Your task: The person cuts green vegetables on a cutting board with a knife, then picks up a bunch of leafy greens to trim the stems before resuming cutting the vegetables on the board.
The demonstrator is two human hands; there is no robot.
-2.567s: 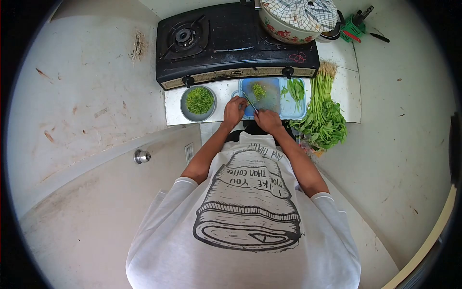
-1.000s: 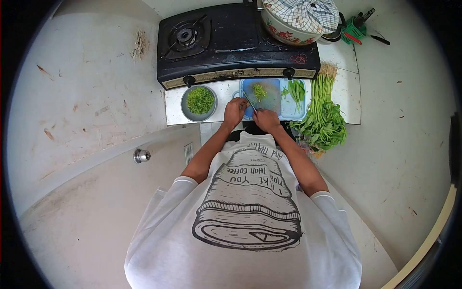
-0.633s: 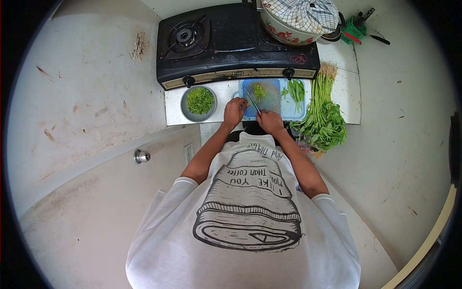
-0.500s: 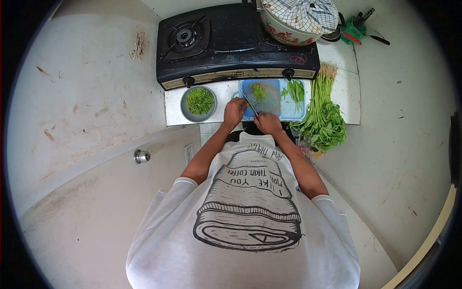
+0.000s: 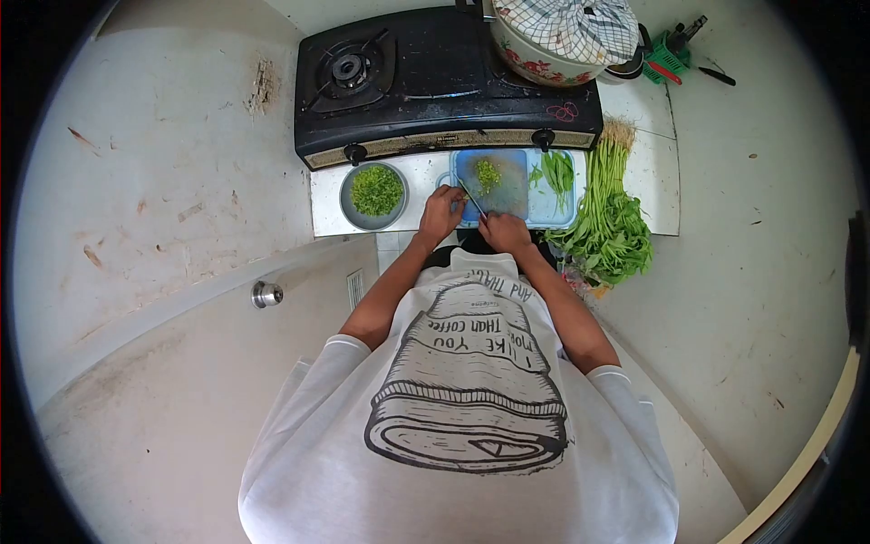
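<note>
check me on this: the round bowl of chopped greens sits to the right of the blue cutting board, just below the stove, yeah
Not quite. The head view shows the round bowl of chopped greens to the left of the blue cutting board, not the right. It does sit just below the stove.

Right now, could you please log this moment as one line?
left hand: by knife | right hand: at cutting board edge | chopped greens: on board

a thin knife (image 5: 471, 199) lies slanted across the near left of the blue cutting board (image 5: 507, 190), its handle end toward the near edge; a small heap of chopped greens (image 5: 488, 173) sits at the board's far middle, apart from the blade
</note>
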